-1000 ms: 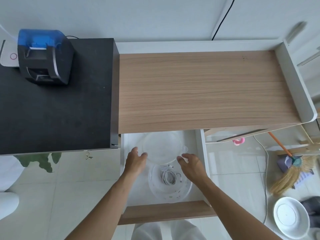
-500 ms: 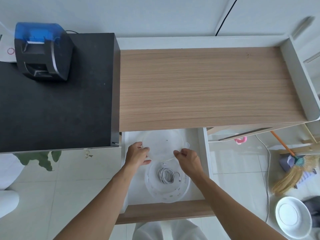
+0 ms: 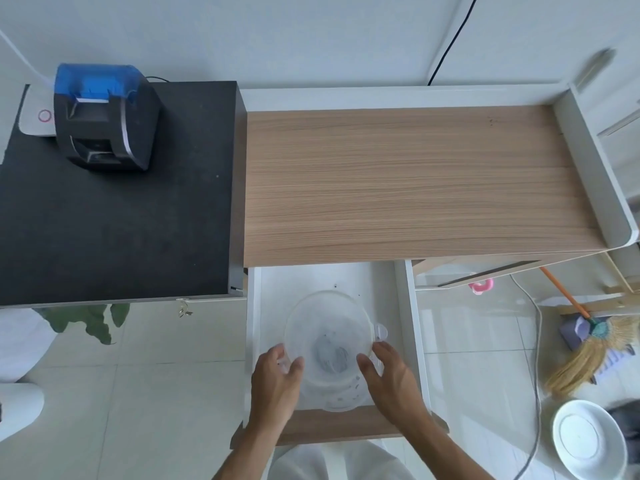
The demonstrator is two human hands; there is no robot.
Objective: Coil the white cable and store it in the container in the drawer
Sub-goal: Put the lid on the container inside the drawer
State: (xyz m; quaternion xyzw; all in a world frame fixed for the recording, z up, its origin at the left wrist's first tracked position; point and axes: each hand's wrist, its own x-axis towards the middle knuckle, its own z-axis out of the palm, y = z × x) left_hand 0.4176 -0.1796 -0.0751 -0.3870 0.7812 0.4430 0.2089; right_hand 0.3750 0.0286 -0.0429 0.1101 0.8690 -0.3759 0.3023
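The white drawer [image 3: 401, 306] is pulled open below the wooden desktop. A round clear container [image 3: 341, 398] stands in its front half. The coiled white cable [image 3: 330, 353] lies inside and shows only as a blurred grey shape through the translucent lid [image 3: 327, 317]. That lid is held tilted over the container. My left hand [image 3: 275, 377] grips the lid's left edge. My right hand [image 3: 389, 374] grips its right edge, just below the lid's small tab.
A wooden desktop [image 3: 415, 181] with a white raised rim lies beyond the drawer. To its left a black cabinet top [image 3: 114, 233] carries a black and blue device [image 3: 104, 116]. On the floor at right are a broom [image 3: 588, 344], a white dish [image 3: 585, 438] and a cord.
Both hands have brought the lid from the back of the drawer toward me and over the container. The cable, plainly visible before, is now veiled by the lid.
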